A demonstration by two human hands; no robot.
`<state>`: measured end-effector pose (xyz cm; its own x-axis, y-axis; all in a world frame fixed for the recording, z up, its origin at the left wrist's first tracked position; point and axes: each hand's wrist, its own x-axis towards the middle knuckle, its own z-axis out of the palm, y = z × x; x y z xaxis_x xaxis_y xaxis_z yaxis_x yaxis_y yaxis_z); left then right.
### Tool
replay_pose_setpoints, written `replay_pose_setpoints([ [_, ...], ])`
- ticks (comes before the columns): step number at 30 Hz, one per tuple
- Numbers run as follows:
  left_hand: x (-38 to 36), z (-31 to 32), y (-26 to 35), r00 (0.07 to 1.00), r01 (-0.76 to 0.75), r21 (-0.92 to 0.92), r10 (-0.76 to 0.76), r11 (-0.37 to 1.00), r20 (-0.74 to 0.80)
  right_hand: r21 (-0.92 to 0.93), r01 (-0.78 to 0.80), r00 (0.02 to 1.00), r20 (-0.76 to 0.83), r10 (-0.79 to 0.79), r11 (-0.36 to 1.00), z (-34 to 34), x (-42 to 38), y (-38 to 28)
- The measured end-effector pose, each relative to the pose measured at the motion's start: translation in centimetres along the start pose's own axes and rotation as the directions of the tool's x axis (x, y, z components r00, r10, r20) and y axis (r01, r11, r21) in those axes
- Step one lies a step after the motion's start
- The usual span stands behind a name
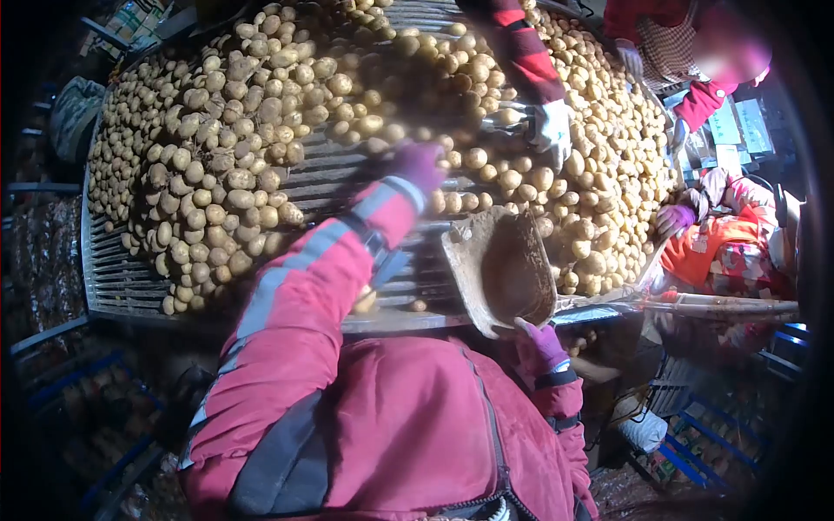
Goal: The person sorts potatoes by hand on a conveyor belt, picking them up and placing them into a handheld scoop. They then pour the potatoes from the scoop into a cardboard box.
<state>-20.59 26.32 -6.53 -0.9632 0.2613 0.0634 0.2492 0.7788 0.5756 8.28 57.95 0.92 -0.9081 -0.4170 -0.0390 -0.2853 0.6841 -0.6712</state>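
My left hand (419, 167), in a purple glove, reaches out over the slatted table (321, 181) beside the potatoes (252, 113). Motion smears its fingers, so whether it holds a potato cannot be told. My right hand (540, 346), also in a purple glove, grips the near edge of a dirt-stained scoop (499, 271) at the table's front edge. The scoop's open end faces away from me, toward several potatoes, and its inside shows brown with no potatoes in it. Two small potatoes lie near the front edge, left of the scoop.
Across the table, a co-worker's white-gloved hand (553, 132) reaches into the potatoes. On the right sits a person in an orange garment (712, 243), a purple-gloved hand at the table's edge. Another person in a pink head covering is behind. Blue-framed crates (695, 443) stand lower right.
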Motion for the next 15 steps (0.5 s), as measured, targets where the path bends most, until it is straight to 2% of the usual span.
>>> replay_pose_setpoints([
  [1,-1.5,-1.3,2.4,0.998,0.047,-0.248,-0.034,0.968,0.056,-0.006,0.029,1.000,0.001,-0.029,1.000,-0.2,0.1,-0.2],
  [2,-2.9,-1.5,3.1,0.999,0.009,-0.354,0.007,0.935,0.042,-0.014,0.059,0.998,0.001,-0.059,0.998,-0.2,0.2,-0.1],
  [3,-4.2,-1.7,3.9,0.999,-0.030,-0.455,0.047,0.890,0.027,0.052,0.016,1.000,-0.005,-0.015,0.999,0.1,-0.1,0.4],
  [4,-5.3,-1.3,3.7,0.986,-0.165,-0.422,0.154,0.892,-0.060,0.114,-0.026,1.000,-0.010,0.027,0.993,0.6,-0.4,1.0],
  [5,-5.4,-1.9,2.5,0.981,-0.191,-0.358,0.187,0.914,-0.045,0.176,-0.068,0.997,-0.015,0.072,0.982,1.0,-0.7,1.6],
  [6,-5.5,-2.6,1.5,0.975,-0.219,-0.293,0.220,0.931,-0.031,0.119,-0.086,0.996,0.026,0.083,0.989,0.6,-0.5,1.2],
  [8,-3.9,-5.6,-3.9,0.992,0.034,-0.176,-0.054,0.984,-0.113,0.000,-0.113,0.988,0.105,0.112,0.994,-0.7,0.4,-0.3],
  [9,-2.9,-6.6,-6.9,0.969,0.200,-0.166,-0.220,0.966,-0.113,0.045,-0.101,0.993,0.068,0.098,0.994,-0.5,0.5,-0.1],
  [10,-2.3,-6.5,-10.7,0.950,0.173,0.006,-0.165,0.985,-0.264,0.089,-0.089,0.996,0.035,0.086,0.992,-0.2,0.5,-0.1],
  [11,-1.2,-8.2,-11.6,0.959,0.245,0.027,-0.238,0.969,-0.156,0.131,-0.076,0.997,0.004,0.076,0.989,0.1,0.5,0.0],
  [14,0.0,-5.1,-15.1,0.950,0.106,0.197,-0.040,0.975,-0.308,0.095,-0.018,1.000,-0.002,0.018,0.995,0.4,0.7,0.6],
  [15,0.4,-4.4,-14.7,0.965,0.187,0.169,-0.149,0.968,-0.214,0.087,-0.013,1.000,-0.005,0.013,0.996,0.4,1.0,0.5],
])
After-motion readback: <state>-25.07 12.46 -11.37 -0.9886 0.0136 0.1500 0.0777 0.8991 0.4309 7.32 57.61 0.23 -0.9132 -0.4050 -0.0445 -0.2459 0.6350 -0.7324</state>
